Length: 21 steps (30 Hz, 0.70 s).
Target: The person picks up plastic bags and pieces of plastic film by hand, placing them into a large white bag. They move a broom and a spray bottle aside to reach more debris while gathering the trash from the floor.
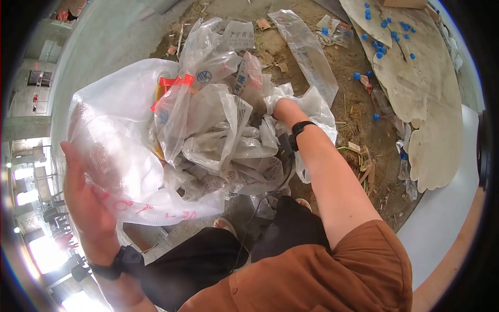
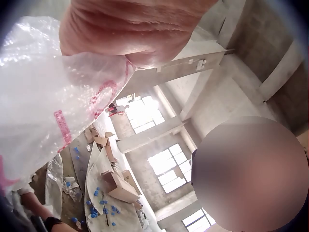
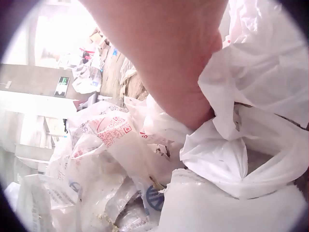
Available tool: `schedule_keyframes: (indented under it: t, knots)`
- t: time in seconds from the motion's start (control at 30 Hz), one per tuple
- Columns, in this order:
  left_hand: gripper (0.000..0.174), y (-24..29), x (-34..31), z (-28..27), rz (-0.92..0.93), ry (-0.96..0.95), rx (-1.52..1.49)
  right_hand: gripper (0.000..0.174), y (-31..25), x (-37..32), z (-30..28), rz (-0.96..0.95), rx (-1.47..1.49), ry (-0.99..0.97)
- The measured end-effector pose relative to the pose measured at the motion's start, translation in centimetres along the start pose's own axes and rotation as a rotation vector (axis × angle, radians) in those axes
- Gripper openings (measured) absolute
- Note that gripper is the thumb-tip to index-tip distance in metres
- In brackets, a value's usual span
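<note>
A large white woven plastic sack (image 1: 119,125) with red lettering lies on its side, a heap of crumpled clear plastic bags (image 1: 218,130) at its mouth. My left hand (image 1: 86,195) is against the sack's near left side, fingers pointing up; the left wrist view shows the palm edge (image 2: 130,34) over the sack (image 2: 53,96), fingertips out of frame. My right hand (image 1: 285,110) reaches into the right side of the heap, its fingers hidden among the bags. In the right wrist view the hand (image 3: 169,63) goes down between white bags (image 3: 241,154).
Blue bottle caps (image 1: 379,52) are scattered over a flattened grey-beige sheet (image 1: 431,114) at the right. A long clear plastic strip (image 1: 306,57) lies on the dirty floor behind the heap. A cardboard box (image 2: 118,186) shows in the left wrist view.
</note>
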<state>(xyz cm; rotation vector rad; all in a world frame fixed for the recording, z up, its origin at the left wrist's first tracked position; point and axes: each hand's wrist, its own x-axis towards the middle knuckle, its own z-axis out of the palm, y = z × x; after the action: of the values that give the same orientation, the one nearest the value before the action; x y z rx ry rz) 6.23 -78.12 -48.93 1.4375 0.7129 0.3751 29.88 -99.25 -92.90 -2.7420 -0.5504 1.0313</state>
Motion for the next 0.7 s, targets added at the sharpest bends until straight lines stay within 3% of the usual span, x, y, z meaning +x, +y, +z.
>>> schedule_keyframes:
  t: [0.13,0.2,0.23,0.3,0.43,0.5,0.57,0.63,0.7]
  knots:
    - [0.055,0.0,-0.3,0.2,-0.025,-0.036,-0.064,0.026,-0.3,0.3,1.8,0.029,0.011,0.065]
    - [0.051,0.1,-0.7,1.0,-0.021,0.0,-0.039,0.024,-1.3,0.4,2.1,-0.239,0.014,0.164]
    - [0.048,0.0,-0.7,1.4,-0.017,0.036,-0.013,0.024,-2.6,-0.2,1.4,-0.363,-0.202,0.098]
    - [0.05,-0.4,-0.2,0.9,-0.022,0.01,0.013,0.028,-7.4,-2.5,-0.7,-0.321,-0.053,0.037]
    - [0.052,-0.5,0.2,1.3,-0.001,-0.067,-0.018,0.024,-15.9,-6.4,-3.2,-0.619,0.646,0.056]
    - [0.052,-0.6,0.0,0.6,0.007,-0.058,-0.018,0.023,-19.3,-9.1,-4.8,-0.825,1.185,-0.045]
    - [0.052,-0.6,-0.5,-0.5,0.016,-0.054,-0.035,0.022,-22.2,-11.9,-5.8,-0.994,1.535,-0.139]
    - [0.051,-0.6,-0.9,-1.6,0.012,-0.044,-0.12,0.022,-25.0,-13.5,-6.1,-1.132,1.664,-0.143]
    - [0.052,-0.7,-0.9,-2.9,0.021,-0.025,-0.165,0.022,-27.5,-13.8,-5.4,-1.23,1.61,-0.042]
